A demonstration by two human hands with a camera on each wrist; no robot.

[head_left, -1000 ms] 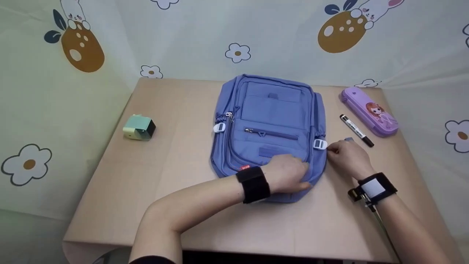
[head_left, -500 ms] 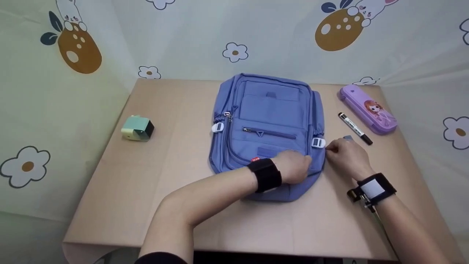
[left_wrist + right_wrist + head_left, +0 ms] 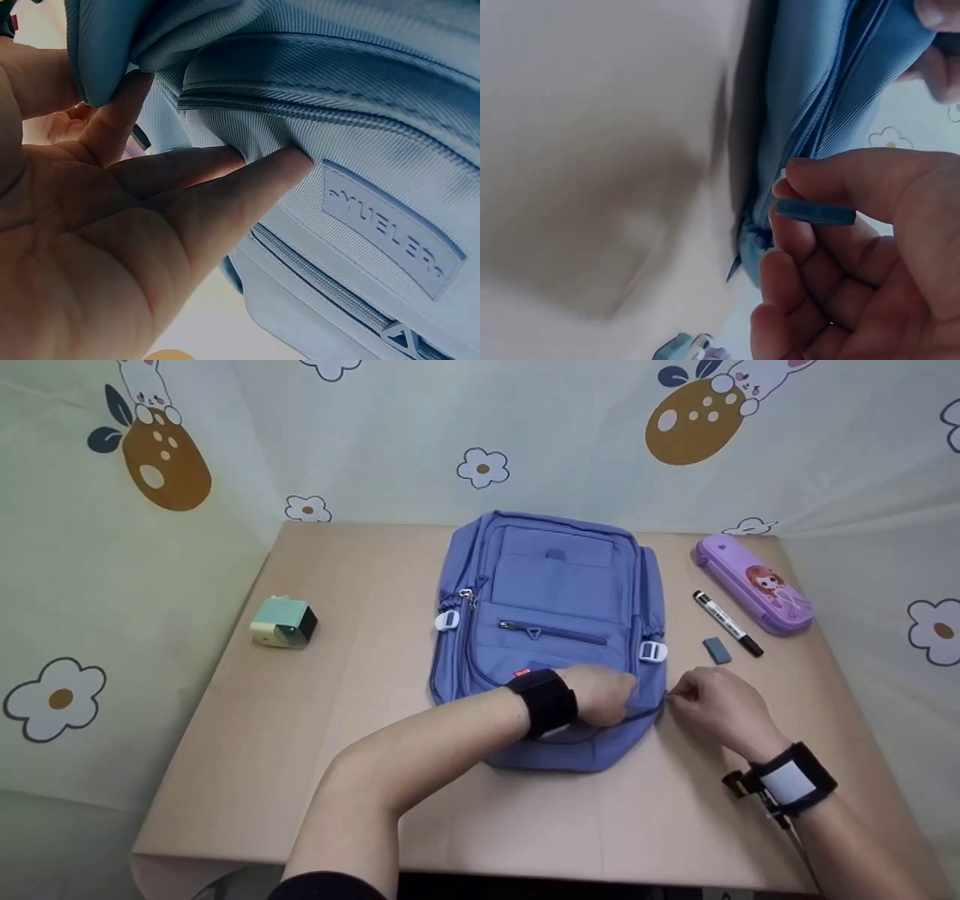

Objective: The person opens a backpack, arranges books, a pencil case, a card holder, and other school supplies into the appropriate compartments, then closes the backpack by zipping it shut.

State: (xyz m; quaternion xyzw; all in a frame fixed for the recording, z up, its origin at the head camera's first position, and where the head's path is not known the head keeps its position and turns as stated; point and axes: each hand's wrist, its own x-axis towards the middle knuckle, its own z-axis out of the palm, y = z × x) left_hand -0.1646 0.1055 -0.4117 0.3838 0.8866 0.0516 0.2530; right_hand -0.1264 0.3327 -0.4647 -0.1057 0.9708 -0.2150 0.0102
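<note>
A blue backpack (image 3: 559, 585) lies front side up on the table. Near its lower right, my left hand (image 3: 604, 694) pinches a fold of its fabric; in the left wrist view the thumb and a finger hold the flap (image 3: 109, 45) while other fingers rest on the pocket front. My right hand (image 3: 720, 709) is at the bag's right edge. Between its thumb and fingers, the right wrist view shows a small blue zipper pull (image 3: 815, 211), seen edge-on beside the zipper seam. The left fingertips are hidden in the head view.
Right of the bag lie a blue-grey eraser-like block (image 3: 717, 650), a black-and-white marker (image 3: 727, 622) and a purple pencil case (image 3: 754, 585). A teal and pale yellow box-shaped object (image 3: 285, 621) stands on the left of the table (image 3: 360, 675).
My right hand has moved toward the table's front along the bag's right edge, uncovering the blue-grey block. My left hand has shifted slightly up and right, its fingers drawn in on the fabric.
</note>
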